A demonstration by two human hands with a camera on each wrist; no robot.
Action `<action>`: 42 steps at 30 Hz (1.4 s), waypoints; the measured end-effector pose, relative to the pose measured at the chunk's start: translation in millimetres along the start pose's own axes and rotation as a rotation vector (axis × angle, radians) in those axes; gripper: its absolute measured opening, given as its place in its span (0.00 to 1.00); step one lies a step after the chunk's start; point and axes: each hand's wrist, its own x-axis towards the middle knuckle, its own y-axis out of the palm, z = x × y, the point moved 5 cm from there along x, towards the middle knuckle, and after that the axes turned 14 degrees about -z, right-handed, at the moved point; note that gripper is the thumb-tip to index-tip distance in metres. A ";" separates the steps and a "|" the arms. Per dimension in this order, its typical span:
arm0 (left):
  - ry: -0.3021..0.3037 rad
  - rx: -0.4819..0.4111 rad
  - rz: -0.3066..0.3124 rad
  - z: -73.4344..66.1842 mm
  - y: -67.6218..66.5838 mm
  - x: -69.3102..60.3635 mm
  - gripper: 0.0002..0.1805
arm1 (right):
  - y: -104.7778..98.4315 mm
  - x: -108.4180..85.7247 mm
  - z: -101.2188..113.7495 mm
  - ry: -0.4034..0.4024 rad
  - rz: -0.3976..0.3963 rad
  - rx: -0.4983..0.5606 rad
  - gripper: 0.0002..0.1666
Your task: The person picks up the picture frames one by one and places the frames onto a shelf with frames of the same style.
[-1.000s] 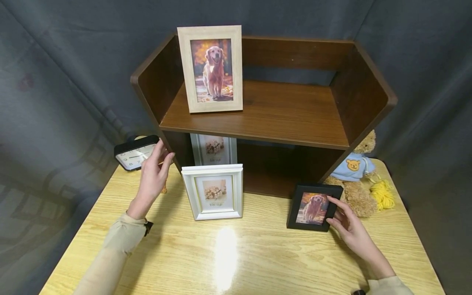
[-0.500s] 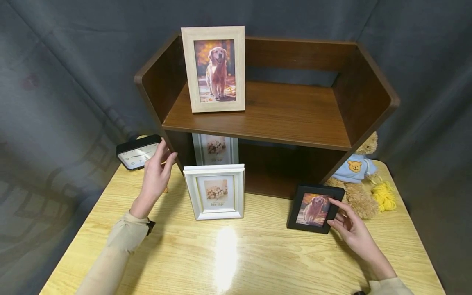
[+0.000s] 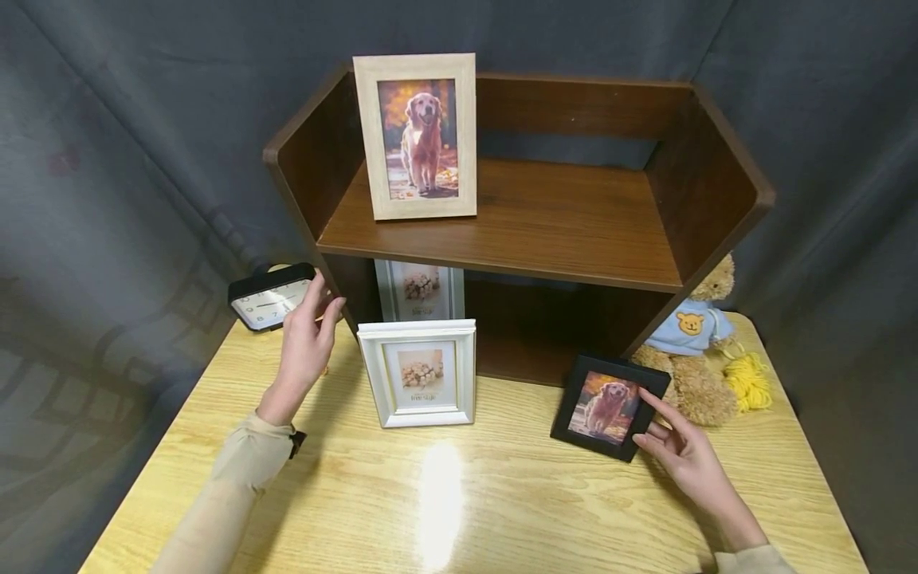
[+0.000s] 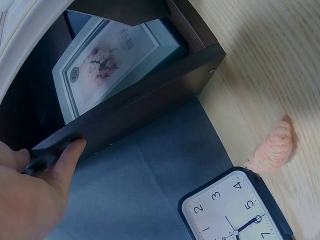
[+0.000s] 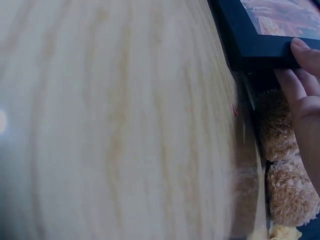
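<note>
- I see the right hand [image 3: 680,450] pinch the black frame [image 3: 604,408] by its right edge, near side of the shelf [image 3: 574,219].
- It faces near and upward, top skewed right; long axis unclear.
- The left hand [image 3: 304,347] grips the shelf's left panel.
- Tabletop [image 3: 516,494] spreads nearward; teddy bear [image 3: 681,339] borders right.

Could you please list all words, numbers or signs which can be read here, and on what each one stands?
"free style": on the white picture frame.
"1", "2", "3", "4", "5", "7", "8", "9": on the clock; other numerals are unclear.
Too blurred: wording and round mark on the grey-green picture frame inside the bookshelf.
Black picture frame: no text visible.
</note>
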 end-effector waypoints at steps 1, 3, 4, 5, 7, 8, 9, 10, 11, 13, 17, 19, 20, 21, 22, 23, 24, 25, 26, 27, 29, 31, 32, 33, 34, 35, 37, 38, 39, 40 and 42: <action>-0.003 0.001 -0.001 0.4 0.2 -0.3 0.23 | 0.2 -0.7 0.2 0.001 0.000 -0.001 0.41; -0.008 -0.001 -0.005 0.6 0.3 -0.7 0.23 | 0.9 -1.9 1.2 0.003 -0.004 -0.010 0.41; -0.009 -0.003 -0.009 0.5 0.2 -0.9 0.23 | 1.3 -2.4 1.9 0.005 -0.007 -0.015 0.41; -0.009 -0.005 -0.012 0.5 0.0 -1.0 0.23 | 1.7 -3.0 2.7 0.004 -0.012 -0.028 0.41; -0.009 -0.010 -0.017 0.1 -0.2 -1.1 0.23 | 2.7 -4.1 4.5 0.002 -0.019 -0.047 0.41; -0.008 -0.013 -0.020 -0.1 -0.3 -1.1 0.23 | 3.1 -4.7 5.2 0.000 -0.023 -0.054 0.42; -0.007 -0.015 -0.022 -0.3 -0.2 -1.1 0.23 | 3.5 -5.3 5.8 0.001 -0.024 -0.055 0.42; -0.005 -0.014 -0.023 -0.4 -0.1 -1.0 0.23 | 3.7 -5.9 6.2 0.001 -0.024 -0.052 0.43; -0.004 -0.016 -0.022 -0.7 0.2 -0.9 0.23 | 3.8 -6.6 6.6 -0.001 -0.026 -0.051 0.43; 0.000 -0.014 -0.024 -1.0 0.4 -0.7 0.24 | 4.1 -7.6 7.0 0.000 -0.024 -0.036 0.42; 0.008 -0.006 -0.027 -1.4 0.3 -0.5 0.24 | 5.8 -8.9 9.3 0.000 -0.012 -0.015 0.42; 0.010 -0.001 -0.029 -1.5 0.2 -0.5 0.24 | 7.5 -9.4 11.3 -0.001 -0.003 -0.015 0.44; 0.012 0.001 -0.029 -1.4 0.1 -0.6 0.24 | 8.5 -9.6 12.5 -0.003 0.001 -0.021 0.44; 0.012 0.001 -0.029 -1.2 0.0 -0.8 0.24 | 9.6 -9.8 13.7 -0.006 0.005 -0.029 0.45; 0.012 0.002 -0.029 -1.1 0.0 -0.9 0.24 | 10.5 -9.8 15.1 -0.011 0.007 -0.039 0.45; 0.013 0.003 -0.029 -0.9 0.0 -1.0 0.24 | 11.4 -9.8 16.8 -0.018 0.009 -0.052 0.45; 0.013 0.004 -0.029 -0.5 0.0 -1.2 0.24 | 12.3 -9.8 18.5 -0.025 0.011 -0.058 0.45; 0.013 0.004 -0.029 -0.2 0.1 -1.3 0.24 | 13.3 -9.6 20.4 -0.032 0.013 -0.060 0.45; 0.013 0.003 -0.028 -0.2 0.2 -1.4 0.24 | 14.3 -9.2 22.5 -0.036 0.015 -0.058 0.45; 0.012 0.001 -0.028 -0.1 0.4 -1.3 0.24 | 15.1 -8.8 24.8 -0.043 0.015 -0.054 0.45; 0.009 -0.001 -0.029 -0.2 0.6 -1.2 0.24 | 16.7 -7.8 30.1 -0.059 0.010 -0.046 0.45; 0.006 -0.002 -0.029 -0.4 0.9 -0.9 0.23 | 17.7 -6.0 36.0 -0.075 -0.005 -0.062 0.46; 0.005 -0.002 -0.029 -0.7 1.0 -0.8 0.23 | 18.2 -5.2 38.9 -0.081 -0.011 -0.069 0.47; 0.003 -0.002 -0.030 -0.8 1.1 -0.7 0.23 | 18.6 -4.4 41.9 -0.088 -0.017 -0.078 0.48; 0.004 0.000 -0.030 -0.9 1.1 -0.7 0.23 | 19.0 -3.7 44.8 -0.094 -0.022 -0.085 0.48; 0.005 0.001 -0.030 -1.2 1.2 -0.6 0.22 | 19.4 -2.9 47.6 -0.099 -0.024 -0.089 0.49; 0.008 0.003 -0.031 -1.4 1.2 -0.8 0.21 | 20.1 -1.7 53.0 -0.104 -0.021 -0.087 0.49; 0.008 0.003 -0.031 -1.4 1.2 -1.0 0.21 | 20.6 -1.2 55.4 -0.106 -0.014 -0.072 0.49; 0.008 0.003 -0.031 -1.3 1.2 -1.3 0.21 | 20.7 -0.7 57.8 -0.110 -0.013 -0.072 0.49; 0.009 0.003 -0.032 -1.2 1.1 -1.5 0.21 | 20.6 -0.5 60.2 -0.115 -0.016 -0.080 0.49; 0.007 0.003 -0.031 -0.9 1.1 -2.1 0.21 | 20.2 0.0 64.7 -0.112 -0.022 -0.090 0.48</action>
